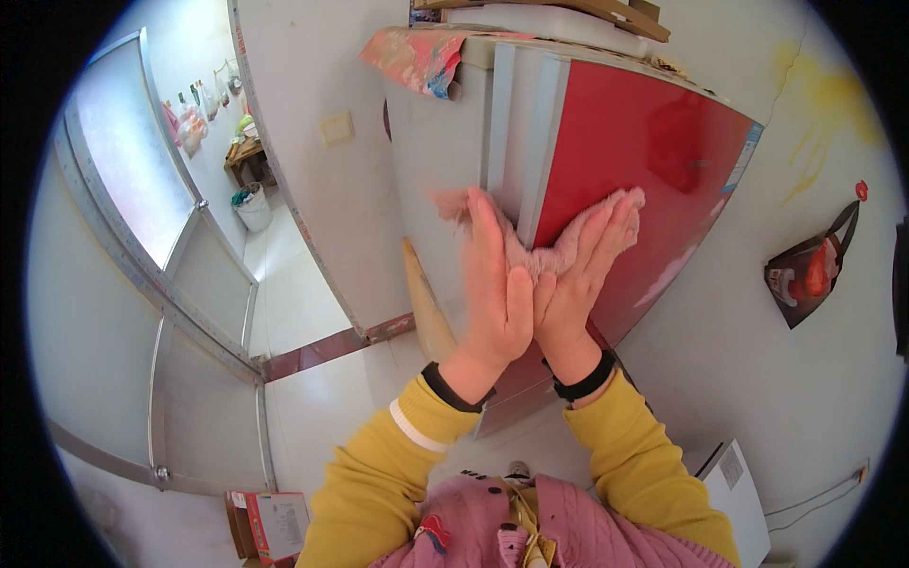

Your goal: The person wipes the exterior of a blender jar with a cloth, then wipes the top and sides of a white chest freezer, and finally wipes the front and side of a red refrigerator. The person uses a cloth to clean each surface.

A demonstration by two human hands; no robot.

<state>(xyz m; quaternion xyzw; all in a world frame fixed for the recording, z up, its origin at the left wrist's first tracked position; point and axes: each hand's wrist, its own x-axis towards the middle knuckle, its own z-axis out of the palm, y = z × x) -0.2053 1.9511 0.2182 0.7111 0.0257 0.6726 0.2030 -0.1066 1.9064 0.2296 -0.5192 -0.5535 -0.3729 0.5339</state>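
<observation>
Before me stands a refrigerator (611,135) with a glossy red door front and pale sides. A fluffy pink cloth (545,261) is folded around the vertical edge of its door. My left hand (497,291) presses one part of the cloth toward the pale side, fingers straight and pointing up. On the red face, my right hand (579,273) lies flat over the other part. The heels of both hands nearly meet, forming a V around the edge. Part of the cloth is hidden under my palms.
Cardboard (568,11) and a patterned cover (419,57) lie on the refrigerator top. A tan board (426,305) leans beside it. At left is a frosted-panel door (135,142). A black bag (809,273) hangs at right; a carton (277,525) and white appliance (738,497) stand low.
</observation>
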